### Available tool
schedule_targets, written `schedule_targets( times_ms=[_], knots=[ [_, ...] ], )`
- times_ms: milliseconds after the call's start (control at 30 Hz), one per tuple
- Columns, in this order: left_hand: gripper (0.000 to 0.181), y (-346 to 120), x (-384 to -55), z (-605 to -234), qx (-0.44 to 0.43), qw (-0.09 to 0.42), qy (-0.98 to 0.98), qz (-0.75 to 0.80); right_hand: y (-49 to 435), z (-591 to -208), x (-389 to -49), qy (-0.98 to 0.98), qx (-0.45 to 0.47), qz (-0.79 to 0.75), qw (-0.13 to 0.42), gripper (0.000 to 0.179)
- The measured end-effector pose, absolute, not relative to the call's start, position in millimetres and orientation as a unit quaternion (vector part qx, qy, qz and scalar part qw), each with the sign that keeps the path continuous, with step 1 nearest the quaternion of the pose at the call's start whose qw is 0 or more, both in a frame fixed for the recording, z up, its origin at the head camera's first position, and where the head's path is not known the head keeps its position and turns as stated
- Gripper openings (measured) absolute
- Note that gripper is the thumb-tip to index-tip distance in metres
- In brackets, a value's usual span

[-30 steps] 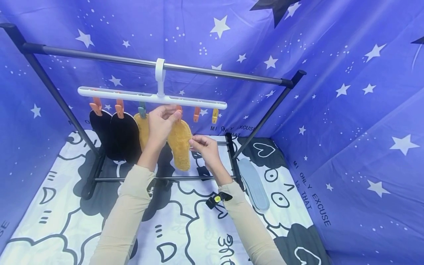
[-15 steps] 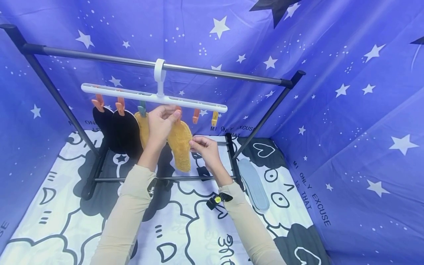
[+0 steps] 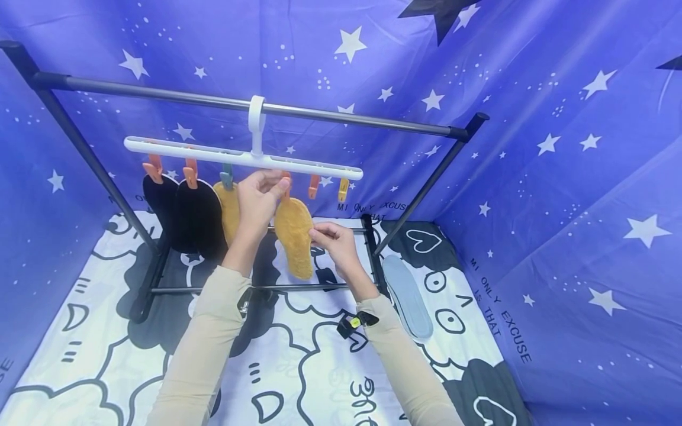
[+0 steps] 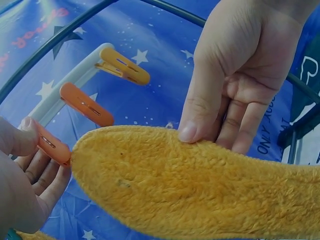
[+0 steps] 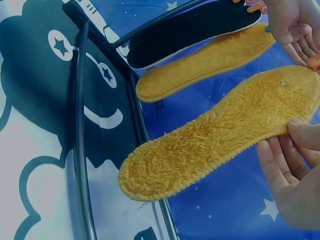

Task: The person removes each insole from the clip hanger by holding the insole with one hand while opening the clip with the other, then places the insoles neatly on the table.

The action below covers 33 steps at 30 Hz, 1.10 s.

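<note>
The mustard fleece insole (image 3: 295, 238) should be light and bendy, its pile soft and not slippery (hardly fragile, though a limp sole can flop). Its side edge near the wider end looks the best place to take hold, and there the right hand (image 3: 337, 241) pinches it between thumb and fingers. It hangs below the white hanger (image 3: 194, 151), between the middle hook and the right end, while the left hand (image 3: 259, 198) pinches an orange clip (image 4: 53, 149).

The left wrist view shows the clip's tip meeting the insole's rounded rim; whether it bites, I cannot tell. The right wrist view shows the second mustard insole (image 5: 200, 66), mostly covered by a hand in the head view. Only the head view shows the blue-grey insole (image 3: 408, 297), lying toward the patterned cloth's right edge.
</note>
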<state>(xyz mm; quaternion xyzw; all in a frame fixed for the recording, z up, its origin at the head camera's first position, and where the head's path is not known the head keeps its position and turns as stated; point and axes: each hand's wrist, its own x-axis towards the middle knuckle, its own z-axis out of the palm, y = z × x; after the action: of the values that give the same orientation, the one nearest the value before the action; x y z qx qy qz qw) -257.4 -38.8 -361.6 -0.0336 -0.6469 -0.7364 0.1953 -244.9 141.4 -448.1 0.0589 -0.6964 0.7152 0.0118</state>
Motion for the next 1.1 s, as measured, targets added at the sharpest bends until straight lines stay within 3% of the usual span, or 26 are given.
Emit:
schedule_targets(
  times_ms=[1100],
  knots=[
    [0.029, -34.1, -259.4, -364.7, -0.022, 0.185, -0.651, -0.736, 210.9, -452.7, -246.8, -0.721, 0.011, 0.692, 0.037, 0.017]
  ],
)
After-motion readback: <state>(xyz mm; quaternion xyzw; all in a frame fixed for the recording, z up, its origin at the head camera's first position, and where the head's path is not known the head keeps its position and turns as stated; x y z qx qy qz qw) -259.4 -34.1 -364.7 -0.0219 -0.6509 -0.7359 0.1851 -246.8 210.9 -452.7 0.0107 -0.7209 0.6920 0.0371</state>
